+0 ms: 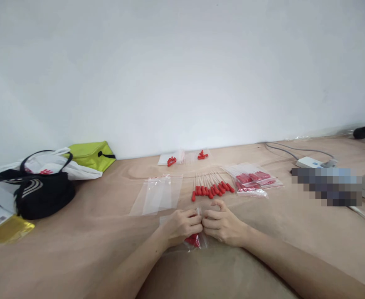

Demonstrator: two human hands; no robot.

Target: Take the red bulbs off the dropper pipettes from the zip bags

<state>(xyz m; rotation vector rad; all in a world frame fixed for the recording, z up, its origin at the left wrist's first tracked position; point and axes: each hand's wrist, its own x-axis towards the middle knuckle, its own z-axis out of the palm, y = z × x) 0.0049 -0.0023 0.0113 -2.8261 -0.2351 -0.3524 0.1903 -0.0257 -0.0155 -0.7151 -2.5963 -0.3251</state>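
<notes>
In front of me my left hand (182, 226) and my right hand (223, 225) meet with bent fingers at the top edge of a clear zip bag (203, 241). Red bulbs show inside it, partly covered by the left hand. Both hands are closed on the bag's edge; my fingers hide most of that edge. Just beyond them lies a fanned row of droppers (213, 189) with red bulbs and thin clear stems, bulbs towards me. Empty zip bags (157, 194) lie flat to the left of the row. On its right, filled zip bags (251, 177) overlap in a pile.
Two small bags with loose red bulbs (171, 161) lie near the wall. At left are a black bag (45, 195), a lime-green bag (90, 155) and a yellow packet (11, 229). A power strip (309, 162) with cables and a blurred dark object (329, 185) lie at right.
</notes>
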